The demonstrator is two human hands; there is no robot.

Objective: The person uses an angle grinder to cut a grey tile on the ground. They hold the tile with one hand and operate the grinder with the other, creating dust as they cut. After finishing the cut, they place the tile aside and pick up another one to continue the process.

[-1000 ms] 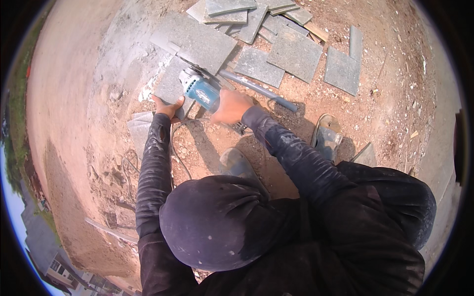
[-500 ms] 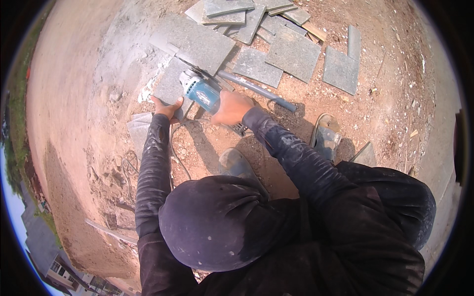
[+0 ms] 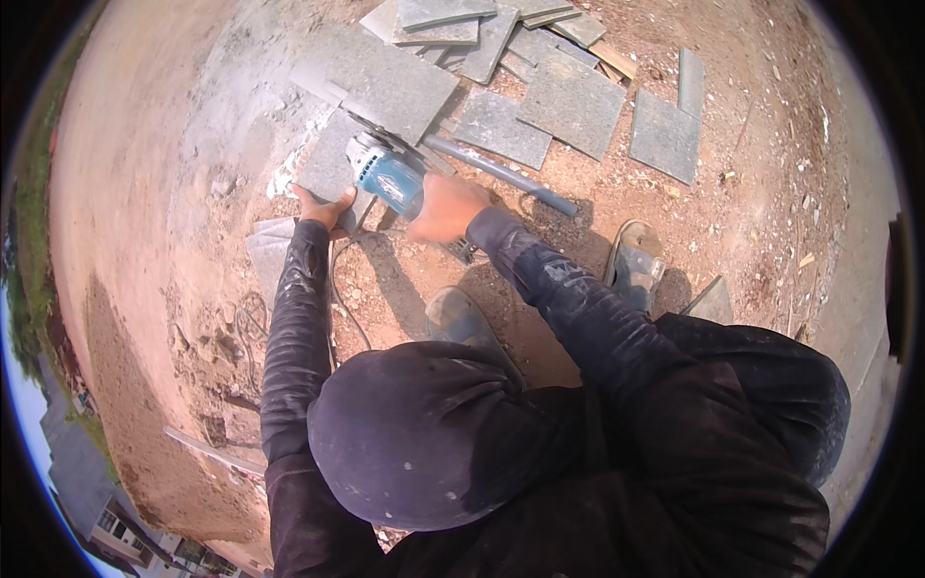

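My right hand (image 3: 449,208) is wrapped round the body of a teal angle grinder (image 3: 389,181) with a grey metal head. The grinder's disc sits edge-on at the right part of a grey stone tile (image 3: 330,154), with pale dust around the far end of the tile. At the near edge of that tile, my left hand (image 3: 324,209) grips it, thumb toward the grinder. Under and beyond lies a larger grey slab (image 3: 400,82). The disc's exact contact with the stone is too blurred to make out.
A grey pipe (image 3: 501,174) lies right of the grinder. Several loose tiles (image 3: 576,101) and a tile stack (image 3: 438,34) spread beyond. A cable (image 3: 337,289) runs near my left forearm. My boots (image 3: 464,318) stand on gravelly soil.
The grinder and my right hand have shifted very slightly left. My left hand stays at the tile's near edge.
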